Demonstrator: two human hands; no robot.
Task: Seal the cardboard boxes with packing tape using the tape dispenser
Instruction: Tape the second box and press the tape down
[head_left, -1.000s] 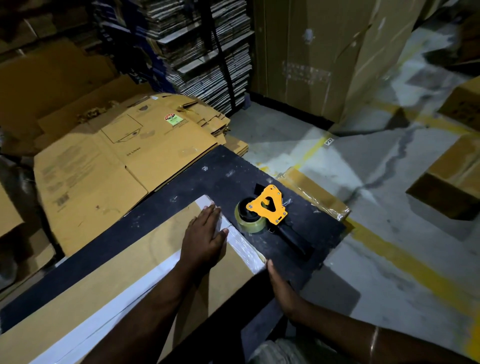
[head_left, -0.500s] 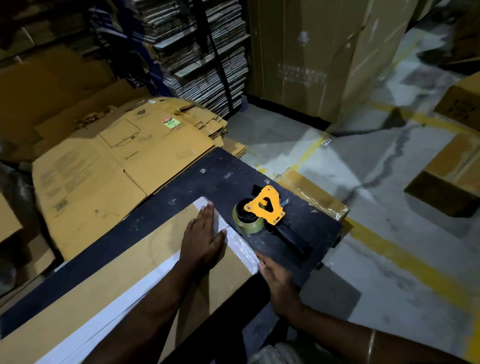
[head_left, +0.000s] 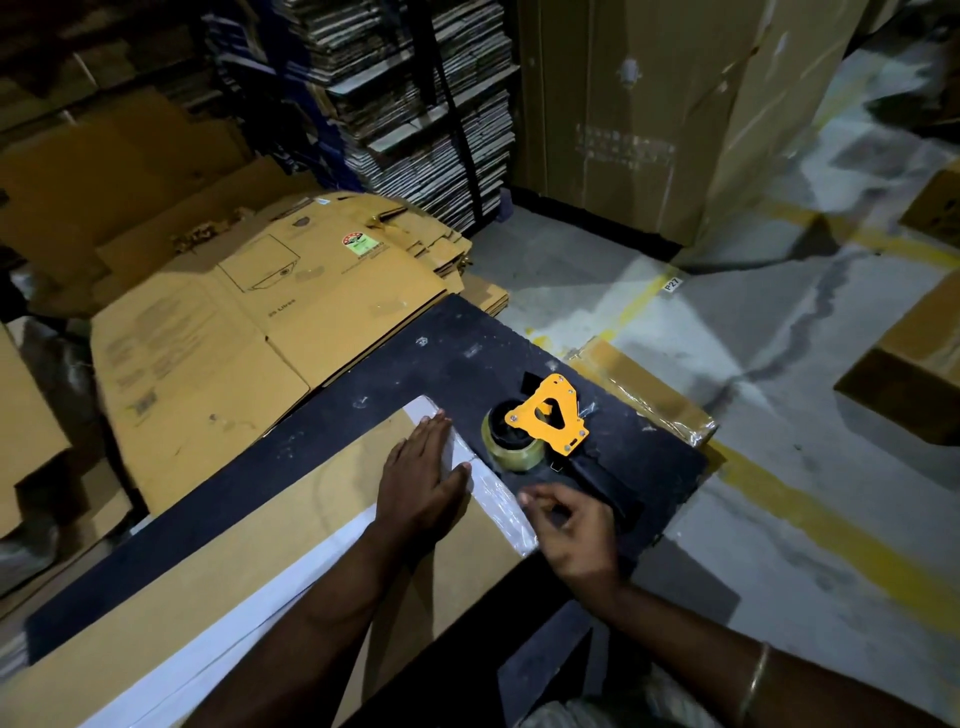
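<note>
Both forearms are bare, with no sleeves in view. A thin gold-coloured bangle (head_left: 754, 685) circles the right forearm, up-arm from the right hand (head_left: 576, 538).

Dim warehouse light — heavy shadow on the left

Brightest on the concrete floor (head_left: 779, 364) at right; far left corners near black, glare on the clear tape (head_left: 498, 493), edges bowed by the wide lens.

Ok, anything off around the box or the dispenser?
Nothing damaged or spilled. The orange tape dispenser lies on its side on the black table, ungripped, beside the taped brown cardboard box.
</note>
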